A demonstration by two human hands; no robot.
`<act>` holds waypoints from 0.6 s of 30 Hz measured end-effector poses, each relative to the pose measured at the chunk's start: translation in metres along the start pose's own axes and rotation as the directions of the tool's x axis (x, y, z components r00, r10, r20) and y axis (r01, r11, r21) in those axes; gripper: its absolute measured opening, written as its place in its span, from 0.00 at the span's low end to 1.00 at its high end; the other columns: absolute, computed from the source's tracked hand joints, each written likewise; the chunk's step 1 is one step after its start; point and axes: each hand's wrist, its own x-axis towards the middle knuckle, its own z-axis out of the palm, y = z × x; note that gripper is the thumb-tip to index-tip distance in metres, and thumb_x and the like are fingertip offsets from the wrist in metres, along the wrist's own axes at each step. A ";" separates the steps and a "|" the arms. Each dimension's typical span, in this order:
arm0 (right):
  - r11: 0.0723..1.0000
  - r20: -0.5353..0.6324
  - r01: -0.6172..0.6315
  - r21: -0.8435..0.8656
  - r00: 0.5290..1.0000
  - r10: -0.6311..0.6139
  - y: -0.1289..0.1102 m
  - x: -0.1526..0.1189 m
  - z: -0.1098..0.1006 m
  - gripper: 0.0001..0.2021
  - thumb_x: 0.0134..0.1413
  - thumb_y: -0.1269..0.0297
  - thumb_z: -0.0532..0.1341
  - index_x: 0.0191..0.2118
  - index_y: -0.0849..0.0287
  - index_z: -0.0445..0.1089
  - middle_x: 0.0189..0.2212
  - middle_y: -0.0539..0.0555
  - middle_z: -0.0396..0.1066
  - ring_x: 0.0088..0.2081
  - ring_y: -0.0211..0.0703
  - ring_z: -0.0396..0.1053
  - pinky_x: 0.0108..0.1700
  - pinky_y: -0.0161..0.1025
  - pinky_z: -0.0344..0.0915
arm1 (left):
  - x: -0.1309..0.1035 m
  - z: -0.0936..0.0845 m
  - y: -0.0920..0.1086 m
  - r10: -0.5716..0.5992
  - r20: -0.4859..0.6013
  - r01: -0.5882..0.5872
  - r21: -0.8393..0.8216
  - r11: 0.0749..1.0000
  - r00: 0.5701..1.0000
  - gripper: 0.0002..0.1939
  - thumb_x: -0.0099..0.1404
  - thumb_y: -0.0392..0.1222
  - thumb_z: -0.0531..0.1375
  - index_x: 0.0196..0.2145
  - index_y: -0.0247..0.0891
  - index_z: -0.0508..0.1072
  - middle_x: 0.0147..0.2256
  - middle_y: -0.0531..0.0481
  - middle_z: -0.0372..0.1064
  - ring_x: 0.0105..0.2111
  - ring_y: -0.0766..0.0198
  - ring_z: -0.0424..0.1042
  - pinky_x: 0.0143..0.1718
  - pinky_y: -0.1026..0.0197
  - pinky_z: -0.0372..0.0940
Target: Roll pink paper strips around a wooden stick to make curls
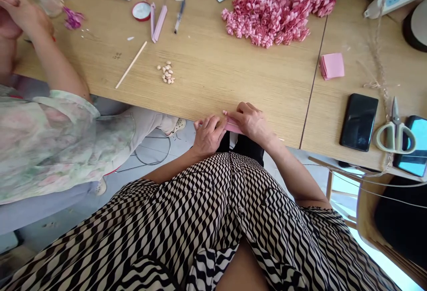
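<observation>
Pink strip is pinched between left hand and right hand at the table's near edge, seemingly unfinished; far curled pieces look done, flat squares at right unworked.

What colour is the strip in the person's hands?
The strip is pink; it shows best in the head view.
</observation>
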 end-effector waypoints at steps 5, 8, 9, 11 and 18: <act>1.000 -0.005 -0.004 0.011 1.000 0.004 0.000 0.000 0.002 0.24 0.68 0.50 0.44 0.46 0.52 0.75 0.36 0.56 0.67 0.35 0.41 0.57 0.33 0.38 0.51 | -0.002 0.002 0.000 -0.007 -0.001 0.007 -0.007 1.000 1.000 0.21 0.73 0.47 0.47 0.58 0.42 0.68 0.48 0.40 0.70 0.53 0.51 0.63 0.48 0.49 0.49; 1.000 -0.002 -0.010 0.020 1.000 0.010 -0.001 0.000 0.001 0.23 0.68 0.51 0.45 0.45 0.53 0.76 0.36 0.57 0.66 0.35 0.41 0.57 0.34 0.38 0.51 | 0.002 0.001 0.002 -0.039 0.013 0.039 -0.013 0.999 0.999 0.21 0.73 0.46 0.47 0.58 0.42 0.68 0.48 0.40 0.69 0.53 0.51 0.63 0.48 0.49 0.49; 1.000 -0.003 -0.012 0.020 1.000 0.012 -0.001 -0.001 0.001 0.23 0.68 0.51 0.45 0.44 0.54 0.76 0.36 0.57 0.66 0.36 0.41 0.57 0.34 0.38 0.51 | 0.003 0.000 0.003 -0.041 0.016 0.041 -0.013 0.999 0.999 0.21 0.73 0.46 0.47 0.58 0.42 0.68 0.49 0.40 0.69 0.54 0.51 0.63 0.49 0.49 0.49; 1.000 -0.002 -0.010 0.023 1.000 0.010 -0.001 -0.001 0.000 0.23 0.68 0.51 0.46 0.45 0.53 0.76 0.36 0.57 0.66 0.35 0.41 0.57 0.34 0.38 0.51 | 0.002 -0.001 0.002 -0.031 0.018 0.031 -0.014 0.999 0.999 0.21 0.73 0.46 0.47 0.58 0.42 0.68 0.49 0.40 0.69 0.54 0.50 0.63 0.49 0.48 0.49; 1.000 -0.015 -0.016 0.025 1.000 0.017 -0.001 -0.001 0.003 0.22 0.68 0.52 0.46 0.44 0.53 0.76 0.36 0.57 0.66 0.36 0.41 0.57 0.34 0.38 0.51 | 0.004 0.000 0.001 -0.030 0.011 0.030 -0.015 0.999 1.000 0.21 0.73 0.46 0.46 0.58 0.41 0.68 0.49 0.39 0.69 0.54 0.51 0.63 0.49 0.49 0.49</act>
